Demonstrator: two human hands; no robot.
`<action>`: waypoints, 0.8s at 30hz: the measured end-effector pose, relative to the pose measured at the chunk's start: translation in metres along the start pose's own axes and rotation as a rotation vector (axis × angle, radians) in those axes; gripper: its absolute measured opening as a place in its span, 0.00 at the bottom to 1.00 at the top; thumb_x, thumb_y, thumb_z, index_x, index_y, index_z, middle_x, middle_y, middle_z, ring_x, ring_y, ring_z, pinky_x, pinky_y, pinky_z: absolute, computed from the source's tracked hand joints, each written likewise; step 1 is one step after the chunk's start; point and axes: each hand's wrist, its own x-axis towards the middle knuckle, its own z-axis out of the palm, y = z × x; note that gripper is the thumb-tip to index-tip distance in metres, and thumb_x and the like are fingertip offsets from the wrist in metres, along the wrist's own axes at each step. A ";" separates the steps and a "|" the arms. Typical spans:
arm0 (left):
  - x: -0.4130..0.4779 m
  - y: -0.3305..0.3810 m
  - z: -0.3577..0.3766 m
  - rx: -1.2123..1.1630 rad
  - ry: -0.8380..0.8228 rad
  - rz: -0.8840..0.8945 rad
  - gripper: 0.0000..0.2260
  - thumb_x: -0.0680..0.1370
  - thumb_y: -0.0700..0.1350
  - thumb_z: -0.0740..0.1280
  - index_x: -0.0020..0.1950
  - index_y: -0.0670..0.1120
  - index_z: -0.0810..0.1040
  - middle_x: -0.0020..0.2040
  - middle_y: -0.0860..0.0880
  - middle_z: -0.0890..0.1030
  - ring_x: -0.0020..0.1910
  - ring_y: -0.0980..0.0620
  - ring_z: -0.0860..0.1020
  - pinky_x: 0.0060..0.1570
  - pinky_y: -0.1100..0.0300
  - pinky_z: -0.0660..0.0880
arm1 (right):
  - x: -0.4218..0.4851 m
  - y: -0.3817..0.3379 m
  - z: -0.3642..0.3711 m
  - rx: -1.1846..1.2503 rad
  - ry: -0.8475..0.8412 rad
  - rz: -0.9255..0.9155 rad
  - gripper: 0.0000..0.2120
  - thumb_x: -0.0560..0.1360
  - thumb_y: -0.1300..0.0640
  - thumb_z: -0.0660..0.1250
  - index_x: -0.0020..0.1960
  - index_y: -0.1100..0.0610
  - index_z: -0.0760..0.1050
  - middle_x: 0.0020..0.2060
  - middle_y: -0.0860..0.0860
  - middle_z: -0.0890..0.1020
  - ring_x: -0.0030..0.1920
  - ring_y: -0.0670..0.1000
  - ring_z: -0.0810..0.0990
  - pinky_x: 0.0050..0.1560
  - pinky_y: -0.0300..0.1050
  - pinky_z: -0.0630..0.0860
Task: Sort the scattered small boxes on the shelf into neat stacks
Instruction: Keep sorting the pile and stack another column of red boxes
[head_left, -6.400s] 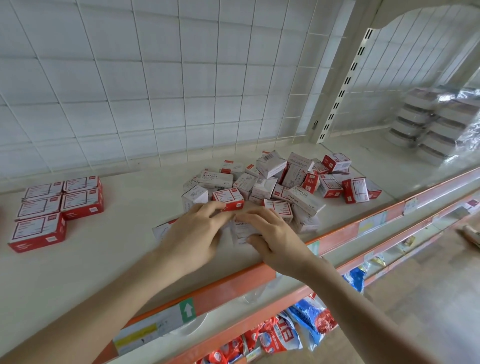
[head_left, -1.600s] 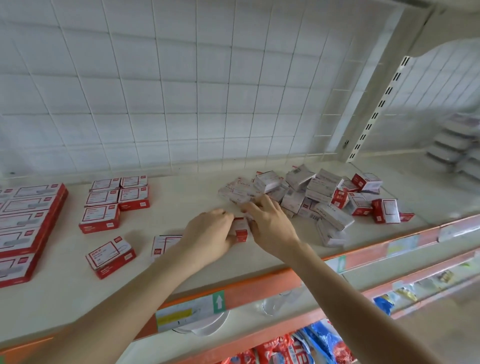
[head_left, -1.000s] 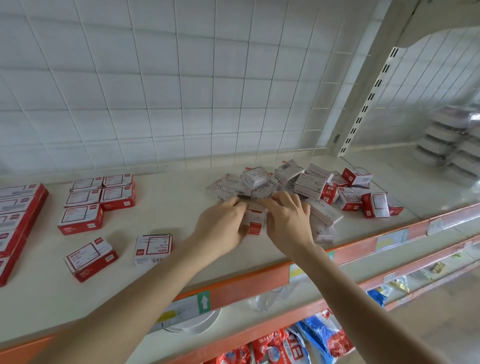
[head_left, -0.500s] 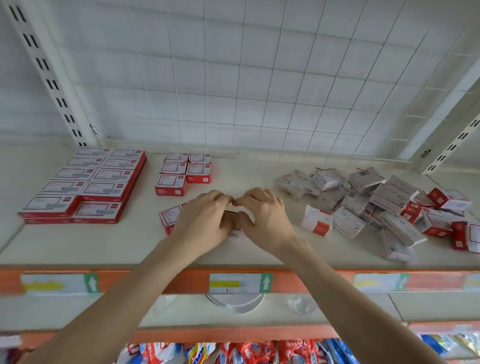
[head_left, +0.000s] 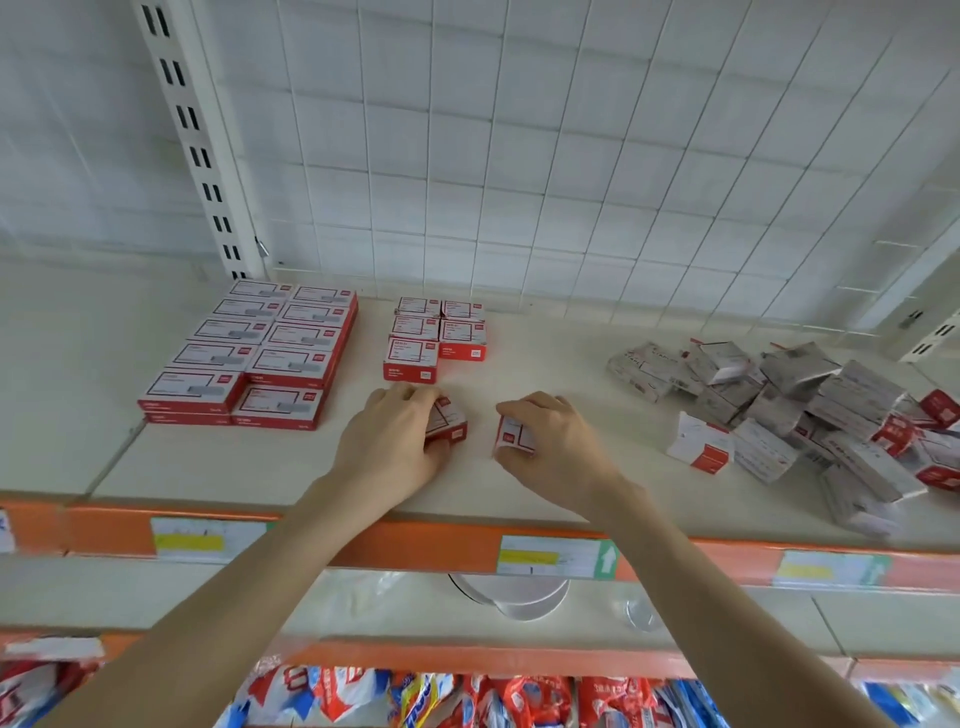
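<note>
Packets (head_left: 415, 696) in red and blue fill the nearest edge of the view, below an orange rail (head_left: 415, 545) that carries a price label (head_left: 556, 558). Beyond the rail, on the shelf (head_left: 571, 364), the left grip (head_left: 395, 441) curls round a small red-and-white box (head_left: 449, 423). The right grip (head_left: 556, 447), near it but apart, pinches a second box (head_left: 514, 436). Both boxes are low over the shelf's front part. Behind them stands a neat block of small boxes (head_left: 436, 332), with larger flat boxes (head_left: 260, 353) stacked to its left. Well off to the right lies the scattered pile (head_left: 805, 405). A white wire grid (head_left: 519, 156) and slotted upright (head_left: 197, 140) back the shelf.
</note>
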 end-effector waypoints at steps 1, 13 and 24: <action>0.002 -0.001 0.001 -0.014 -0.011 0.019 0.24 0.76 0.48 0.65 0.71 0.47 0.65 0.66 0.48 0.70 0.65 0.46 0.67 0.58 0.54 0.69 | 0.000 -0.001 0.000 0.008 0.010 0.014 0.22 0.72 0.58 0.66 0.65 0.58 0.70 0.58 0.56 0.75 0.57 0.57 0.70 0.53 0.41 0.67; 0.006 0.013 -0.002 -0.296 0.186 0.290 0.25 0.70 0.48 0.73 0.66 0.46 0.73 0.61 0.48 0.76 0.59 0.49 0.74 0.51 0.60 0.69 | 0.014 -0.022 -0.016 0.508 0.246 0.366 0.09 0.74 0.55 0.65 0.53 0.55 0.77 0.43 0.55 0.81 0.44 0.55 0.80 0.46 0.48 0.78; 0.012 0.013 -0.009 -0.427 0.233 0.266 0.19 0.74 0.39 0.67 0.66 0.43 0.72 0.57 0.45 0.79 0.53 0.47 0.77 0.43 0.66 0.65 | 0.025 -0.049 -0.015 1.117 0.183 0.536 0.08 0.78 0.58 0.58 0.49 0.63 0.70 0.36 0.55 0.78 0.34 0.53 0.79 0.39 0.49 0.81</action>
